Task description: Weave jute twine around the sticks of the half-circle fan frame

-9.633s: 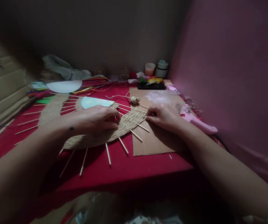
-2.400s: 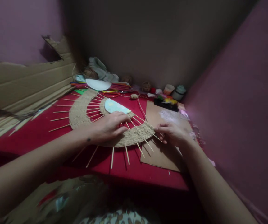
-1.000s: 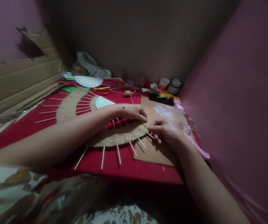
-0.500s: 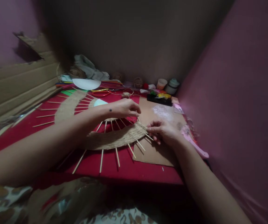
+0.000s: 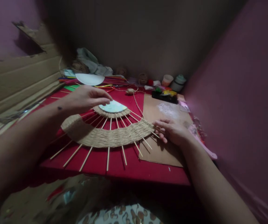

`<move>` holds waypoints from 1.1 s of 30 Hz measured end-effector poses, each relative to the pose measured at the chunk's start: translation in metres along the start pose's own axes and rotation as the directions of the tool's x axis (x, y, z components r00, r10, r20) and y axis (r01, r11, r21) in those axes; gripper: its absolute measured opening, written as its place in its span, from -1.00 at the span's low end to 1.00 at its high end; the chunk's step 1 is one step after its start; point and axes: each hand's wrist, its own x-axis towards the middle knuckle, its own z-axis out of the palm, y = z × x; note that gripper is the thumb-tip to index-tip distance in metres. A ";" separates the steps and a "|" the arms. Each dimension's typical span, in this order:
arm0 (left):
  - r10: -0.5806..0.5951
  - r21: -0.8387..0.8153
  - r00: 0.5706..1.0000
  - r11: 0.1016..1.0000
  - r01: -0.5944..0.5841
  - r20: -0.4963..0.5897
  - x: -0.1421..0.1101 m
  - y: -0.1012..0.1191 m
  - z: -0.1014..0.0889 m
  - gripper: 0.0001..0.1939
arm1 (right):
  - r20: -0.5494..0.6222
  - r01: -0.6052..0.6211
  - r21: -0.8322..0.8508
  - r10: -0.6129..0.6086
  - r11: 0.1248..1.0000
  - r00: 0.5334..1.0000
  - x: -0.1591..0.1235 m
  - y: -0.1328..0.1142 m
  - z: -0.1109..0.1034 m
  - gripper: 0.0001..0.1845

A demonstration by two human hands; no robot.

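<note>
A half-round woven fan of tan twine on thin wooden sticks [image 5: 110, 138] lies over the red cloth, its right end on a cardboard sheet [image 5: 163, 155]. My right hand [image 5: 172, 130] pinches that right end between thumb and fingers. My left hand [image 5: 89, 96] hovers by the pale blue half-disc [image 5: 114, 107] at the fan's centre, fingers stretched and apart, holding nothing. From the fan's right end a strand runs up to a small wound bundle of twine [image 5: 130, 91]. Behind my left hand and forearm, another set of sticks is mostly hidden.
Along the back are a white half-disc [image 5: 90, 79], yellow-handled scissors [image 5: 104, 86], twine balls [image 5: 143, 78], a cup [image 5: 167, 80] and a lidded jar [image 5: 179, 82]. A pink tool [image 5: 206, 146] lies near the right wall. Large cardboard [image 5: 31, 71] leans at left.
My left hand, earlier at the woven band and then near its right end, has swung left to the pale blue half-disc. My right hand stays pinched on the fan's right end.
</note>
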 end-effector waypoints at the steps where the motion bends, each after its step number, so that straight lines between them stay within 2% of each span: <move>1: 0.000 -0.029 1.000 1.000 -0.001 -0.029 -0.001 -0.006 -0.005 -0.75 | -0.008 -0.002 -0.015 0.002 1.000 1.000 -0.001 0.000 0.001 -0.78; 3: 0.026 -0.080 0.995 0.996 -0.034 -0.099 -0.003 -0.020 -0.014 -0.72 | -0.041 -0.018 -0.049 0.016 0.999 0.999 -0.003 -0.002 0.003 -0.78; 6: -0.037 -0.201 0.966 0.980 -0.016 -0.257 -0.005 -0.043 -0.020 -0.71 | -0.114 -0.063 -0.125 0.049 0.990 0.992 -0.008 -0.006 0.009 -0.75; 9: -0.160 -0.351 0.942 0.935 0.048 -0.297 -0.006 -0.062 -0.021 -0.71 | -0.165 -0.095 -0.216 0.060 0.972 0.985 -0.012 -0.009 0.014 -0.74; 11: -0.231 -0.389 0.919 0.916 0.094 -0.321 -0.006 -0.071 -0.021 -0.70 | -0.177 -0.089 -0.291 0.038 0.953 0.983 -0.013 -0.010 0.016 -0.73; 15: -0.347 -0.246 0.857 0.932 0.267 -0.382 -0.003 -0.083 -0.026 -0.61 | -0.220 -0.100 -0.414 0.007 0.905 0.975 -0.012 -0.008 0.018 -0.62; 19: -0.393 -0.057 0.791 0.907 0.417 -0.469 0.002 -0.097 -0.030 -0.64 | -0.270 -0.140 -0.401 0.029 0.905 0.962 -0.012 -0.002 0.018 -0.61; 22: -0.397 0.059 0.762 0.868 0.492 -0.511 0.005 -0.111 -0.031 -0.66 | -0.271 -0.142 -0.362 0.041 0.921 0.962 -0.012 0.003 0.018 -0.60; 23: -0.399 0.149 0.767 0.834 0.531 -0.502 0.005 -0.115 -0.031 -0.65 | -0.276 -0.156 -0.360 0.055 0.920 0.960 -0.012 0.004 0.018 -0.61; 26: -0.418 0.233 0.768 0.785 0.574 -0.485 0.003 -0.122 -0.032 -0.66 | -0.285 -0.172 -0.365 0.066 0.915 0.956 -0.012 0.006 0.019 -0.62; 29: -0.431 0.267 0.778 0.768 0.582 -0.457 0.001 -0.123 -0.031 -0.66 | -0.286 -0.174 -0.364 0.068 0.915 0.956 -0.011 0.008 0.019 -0.60; 33: -0.411 0.331 0.815 0.765 0.552 -0.409 0.001 -0.123 -0.030 -0.66 | -0.286 -0.161 -0.354 0.057 0.921 0.957 -0.009 0.012 0.016 -0.59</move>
